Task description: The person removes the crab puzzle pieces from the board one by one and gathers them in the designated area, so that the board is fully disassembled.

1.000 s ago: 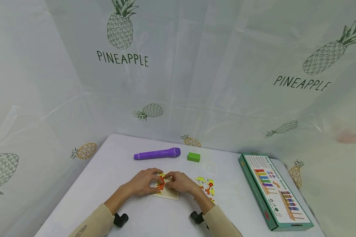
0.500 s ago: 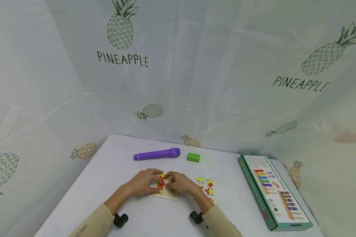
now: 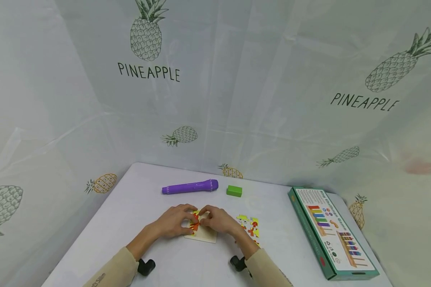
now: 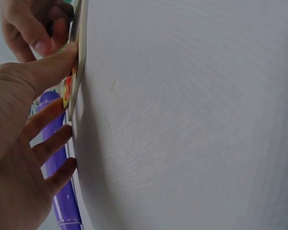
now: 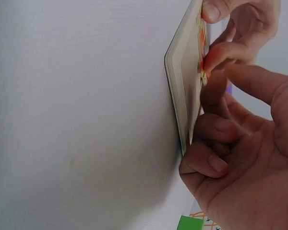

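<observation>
A small wooden puzzle board (image 3: 205, 236) lies in the middle of the table, its left part filled with red, orange and yellow pieces (image 3: 194, 228). My left hand (image 3: 173, 222) rests on this filled side, thumb and index finger pressing from above, with the other fingers loosely spread in the left wrist view. From the right, my right hand (image 3: 217, 220) curls over the board, thumb and index tips together at the inner edge of the pieces. They pinch a puzzle piece, mostly hidden by the fingers. Its lower fingers curl at the board's edge (image 5: 177, 96).
Several loose puzzle pieces (image 3: 253, 230) lie right of my right hand, partly behind the forearm. Farther back are a purple toy microphone (image 3: 190, 187) and a green block (image 3: 234, 191). A green game box (image 3: 335, 235) lies along the table's right side, before a pineapple-print curtain (image 3: 215, 91).
The right fingers shift very slightly over the pieces. Left hand, board and the other things stay in place.
</observation>
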Demonstrator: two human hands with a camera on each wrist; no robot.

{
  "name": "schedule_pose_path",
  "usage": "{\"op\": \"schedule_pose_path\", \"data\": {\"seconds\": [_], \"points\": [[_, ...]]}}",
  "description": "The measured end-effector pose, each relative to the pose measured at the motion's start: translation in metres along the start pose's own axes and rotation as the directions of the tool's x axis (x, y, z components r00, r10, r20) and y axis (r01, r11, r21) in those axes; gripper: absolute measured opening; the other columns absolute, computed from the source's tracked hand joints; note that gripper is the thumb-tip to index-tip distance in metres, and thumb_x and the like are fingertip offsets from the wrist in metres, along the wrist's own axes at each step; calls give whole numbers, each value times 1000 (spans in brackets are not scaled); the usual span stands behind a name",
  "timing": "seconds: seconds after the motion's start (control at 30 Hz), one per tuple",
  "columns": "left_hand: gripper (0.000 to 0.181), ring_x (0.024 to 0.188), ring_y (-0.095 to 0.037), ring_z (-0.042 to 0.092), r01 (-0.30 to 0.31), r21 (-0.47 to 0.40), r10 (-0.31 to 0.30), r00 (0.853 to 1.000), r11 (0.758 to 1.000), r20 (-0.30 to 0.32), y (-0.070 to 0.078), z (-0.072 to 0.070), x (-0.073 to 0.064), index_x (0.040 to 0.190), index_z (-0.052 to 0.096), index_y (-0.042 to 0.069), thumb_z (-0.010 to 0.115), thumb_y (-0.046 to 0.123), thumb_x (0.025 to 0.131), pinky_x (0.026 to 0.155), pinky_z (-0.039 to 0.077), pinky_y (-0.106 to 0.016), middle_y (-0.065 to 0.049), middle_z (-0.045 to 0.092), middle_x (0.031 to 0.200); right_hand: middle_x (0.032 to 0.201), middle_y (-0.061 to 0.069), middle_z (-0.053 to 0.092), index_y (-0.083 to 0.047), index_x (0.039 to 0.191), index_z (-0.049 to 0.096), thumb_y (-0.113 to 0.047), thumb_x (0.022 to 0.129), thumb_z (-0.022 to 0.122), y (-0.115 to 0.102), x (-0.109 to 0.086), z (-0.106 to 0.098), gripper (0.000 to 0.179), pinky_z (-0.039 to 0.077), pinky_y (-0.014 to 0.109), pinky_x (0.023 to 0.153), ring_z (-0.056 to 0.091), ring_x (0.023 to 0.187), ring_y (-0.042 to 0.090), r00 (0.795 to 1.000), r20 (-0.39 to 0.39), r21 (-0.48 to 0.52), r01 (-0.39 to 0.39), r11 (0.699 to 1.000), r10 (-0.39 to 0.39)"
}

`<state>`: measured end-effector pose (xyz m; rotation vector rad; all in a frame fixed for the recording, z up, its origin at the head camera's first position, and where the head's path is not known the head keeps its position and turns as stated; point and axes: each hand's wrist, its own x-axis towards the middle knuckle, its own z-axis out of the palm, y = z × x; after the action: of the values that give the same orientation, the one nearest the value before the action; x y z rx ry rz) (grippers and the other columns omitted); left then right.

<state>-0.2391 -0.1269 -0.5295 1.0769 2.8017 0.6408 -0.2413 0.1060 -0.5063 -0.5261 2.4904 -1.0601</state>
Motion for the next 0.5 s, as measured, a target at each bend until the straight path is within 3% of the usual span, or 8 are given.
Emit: {"op": "schedule_pose_path", "data": {"seconds": [0.23, 0.5], "points": [[25, 131, -29, 51, -8, 15, 8, 1000, 1000, -6, -1, 1, -1, 109, 76, 33, 78, 41, 86, 100, 43, -58, -1, 55, 142, 88, -2, 66, -10, 136, 61, -26, 97, 63, 3, 5, 1, 42, 47, 30, 67, 58, 77, 13, 1000, -24, -37, 1, 999, -1], [18, 131, -30, 51, -22, 20, 22, 1000, 1000, -22, 0, 1, 0, 101, 76, 33, 79, 40, 85, 99, 44, -58, -2, 54, 144, 86, -3, 66, -11, 128, 65, -25, 98, 62, 4, 8, 3, 34, 48, 29, 65, 59, 74, 11, 997, -73, -14, -5, 1000, 4]]}}
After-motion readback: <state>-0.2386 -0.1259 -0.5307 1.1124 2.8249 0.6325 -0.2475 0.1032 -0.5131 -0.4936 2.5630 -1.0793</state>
